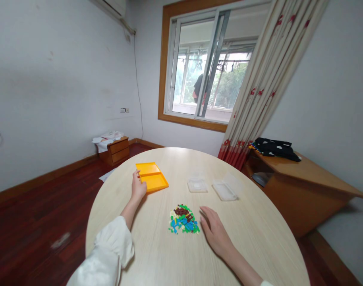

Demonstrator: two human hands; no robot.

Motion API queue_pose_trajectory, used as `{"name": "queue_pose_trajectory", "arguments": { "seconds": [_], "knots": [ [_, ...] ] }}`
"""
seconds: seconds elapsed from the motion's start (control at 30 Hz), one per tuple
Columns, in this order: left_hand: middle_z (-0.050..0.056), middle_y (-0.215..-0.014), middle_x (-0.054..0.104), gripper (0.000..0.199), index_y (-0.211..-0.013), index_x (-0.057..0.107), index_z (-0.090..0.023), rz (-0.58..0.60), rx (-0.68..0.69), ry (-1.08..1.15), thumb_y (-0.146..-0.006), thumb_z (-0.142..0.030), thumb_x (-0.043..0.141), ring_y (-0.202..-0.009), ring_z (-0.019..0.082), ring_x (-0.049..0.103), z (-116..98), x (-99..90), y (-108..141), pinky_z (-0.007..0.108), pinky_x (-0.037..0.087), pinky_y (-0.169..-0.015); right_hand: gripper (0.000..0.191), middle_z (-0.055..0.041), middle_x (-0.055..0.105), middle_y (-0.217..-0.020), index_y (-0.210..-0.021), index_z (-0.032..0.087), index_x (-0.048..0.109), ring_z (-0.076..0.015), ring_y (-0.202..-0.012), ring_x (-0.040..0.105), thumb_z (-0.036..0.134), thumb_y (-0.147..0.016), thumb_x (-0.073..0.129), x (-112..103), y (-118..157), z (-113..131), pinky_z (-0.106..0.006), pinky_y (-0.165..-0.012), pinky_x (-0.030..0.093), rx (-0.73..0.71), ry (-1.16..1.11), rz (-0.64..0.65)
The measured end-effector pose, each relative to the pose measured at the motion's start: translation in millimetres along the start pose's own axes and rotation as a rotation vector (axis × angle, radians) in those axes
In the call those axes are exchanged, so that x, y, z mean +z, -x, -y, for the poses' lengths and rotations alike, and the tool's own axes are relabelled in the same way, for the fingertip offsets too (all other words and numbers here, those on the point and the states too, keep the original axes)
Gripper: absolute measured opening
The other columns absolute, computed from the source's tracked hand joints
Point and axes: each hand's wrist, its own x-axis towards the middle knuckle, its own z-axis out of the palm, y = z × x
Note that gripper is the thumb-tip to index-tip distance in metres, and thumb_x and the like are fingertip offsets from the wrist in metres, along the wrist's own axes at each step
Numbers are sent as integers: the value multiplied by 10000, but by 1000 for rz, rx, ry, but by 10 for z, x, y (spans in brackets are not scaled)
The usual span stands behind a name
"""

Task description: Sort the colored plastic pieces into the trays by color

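My left hand (138, 186) grips the near left edge of a yellow plastic case (154, 182), which lies opened flat with its two shallow halves facing up. The thumb rests over the rim, while the other fingers go round the outer side. In front of me on the table is a loose pile of small building bricks (184, 219) in brown, green, blue, cream and yellow. Just right of that pile, my right hand (213, 228) rests near the tabletop with fingers stretched out and apart from the thumb. I see nothing held in it.
Two clear plastic boxes, a smaller one (197, 185) and a larger one (224, 190) with its lid raised, stand beyond the pile on the round table (157, 254). A wooden desk (312, 174) holds dark cloth at right. Papers lie on a low cabinet (118, 151). A person (199, 88) is outside the window.
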Motion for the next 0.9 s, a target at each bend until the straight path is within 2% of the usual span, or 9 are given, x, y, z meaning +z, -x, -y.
{"name": "queue_pose_trajectory", "arguments": {
  "seconds": [0.1, 0.23, 0.33, 0.5, 0.6, 0.73, 0.9],
  "knots": [
    [137, -1208, 512, 682, -1335, 189, -194, 18, -80, 332, -726, 32, 398, -947, 145, 616, -33, 61, 36, 218, 508, -709, 350, -147, 629, -1118, -1089, 111, 597, -207, -1073, 569, 299, -905, 366, 71, -172, 65, -387, -971, 430, 34, -92, -3],
    [179, -1265, 499, 780, -1385, 199, -195, 31, -206, 552, -686, 51, 444, -901, 168, 638, -77, 95, 69, 198, 509, -622, 343, -125, 686, -991, -959, 133, 660, -225, -948, 621, 355, -857, 420, 148, -391, 123, -386, -888, 463, 153, -337, 8],
    [181, -1320, 475, 825, -1400, 221, -202, 24, -290, 717, -663, 70, 472, -929, 170, 641, -78, 89, 74, 180, 512, -631, 406, -118, 711, -859, -898, 133, 676, -239, -841, 651, 430, -833, 408, 214, -535, 119, -384, -810, 491, 256, -454, -5],
    [164, -1389, 428, 783, -1380, 322, -175, 117, -405, 933, -656, 77, 483, -928, 180, 656, -71, 43, 109, 233, 544, -720, 430, -112, 711, -807, -858, 131, 686, -244, -793, 658, 469, -809, 426, 284, -614, 102, -379, -775, 495, 259, -504, 9],
    [157, -1267, 558, 692, -1301, 452, -129, 201, -386, 1000, -637, 61, 502, -882, 193, 674, -85, 10, 143, 270, 552, -756, 412, -106, 712, -807, -864, 138, 688, -241, -789, 656, 460, -807, 437, 279, -595, 104, -378, -770, 497, 256, -531, 12],
    [122, -1005, 693, 545, -1163, 567, -91, 417, -327, 1138, -628, 10, 533, -835, 219, 687, -134, -22, 201, 310, 565, -758, 372, -108, 714, -867, -889, 143, 692, -232, -801, 651, 418, -807, 453, 257, -583, 115, -374, -779, 498, 249, -552, 21],
    [106, -958, 703, 430, -1097, 578, -113, 458, -328, 1233, -671, -48, 582, -822, 206, 688, -220, 14, 316, 301, 565, -751, 406, -99, 701, -923, -1062, 147, 661, -218, -816, 636, 406, -823, 461, 240, -581, 141, -370, -800, 489, 249, -567, 59]
  ]
}}
